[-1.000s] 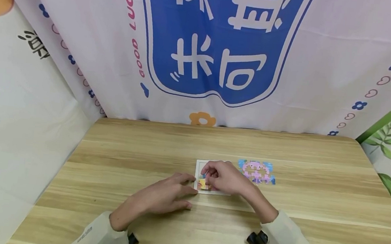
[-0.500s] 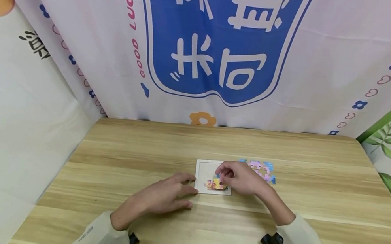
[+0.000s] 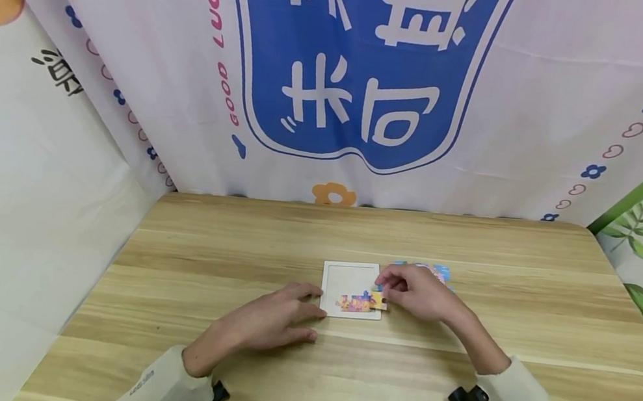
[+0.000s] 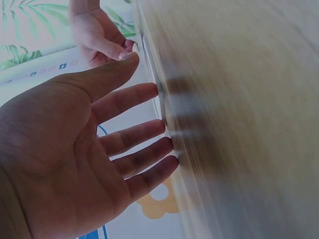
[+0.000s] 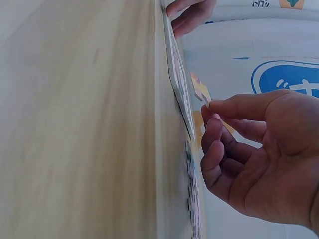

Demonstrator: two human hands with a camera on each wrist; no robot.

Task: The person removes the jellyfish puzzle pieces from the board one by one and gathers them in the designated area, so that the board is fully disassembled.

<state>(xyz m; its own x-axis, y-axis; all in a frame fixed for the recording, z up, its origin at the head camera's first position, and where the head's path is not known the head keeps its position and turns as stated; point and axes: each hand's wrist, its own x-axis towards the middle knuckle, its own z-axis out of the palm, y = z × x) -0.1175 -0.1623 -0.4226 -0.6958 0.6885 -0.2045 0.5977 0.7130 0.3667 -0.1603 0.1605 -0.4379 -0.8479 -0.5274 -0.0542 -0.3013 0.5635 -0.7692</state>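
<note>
In the head view my right hand (image 3: 422, 294) pinches a yellow jigsaw puzzle piece (image 3: 378, 300) with a bit of blue at its edge, over the right rim of a white puzzle tray (image 3: 350, 277). The right wrist view shows that piece (image 5: 200, 89) tilted between thumb and forefinger, raised off the tray. A row of pink and orange puzzle pieces (image 3: 353, 304) lies inside the tray along its near side. My left hand (image 3: 268, 320) has its fingers stretched out, with fingertips at the tray's left edge. In the left wrist view those fingers (image 4: 132, 134) are spread.
Right of the tray lie several blue and pink puzzle pieces (image 3: 441, 273), partly hidden behind my right hand. The wooden table (image 3: 222, 249) ends at a printed cloth backdrop (image 3: 503, 148).
My right hand has moved rightward with the yellow piece, from over the tray's left part to its right rim. More of the tray and its pieces shows. The left hand has stayed put.
</note>
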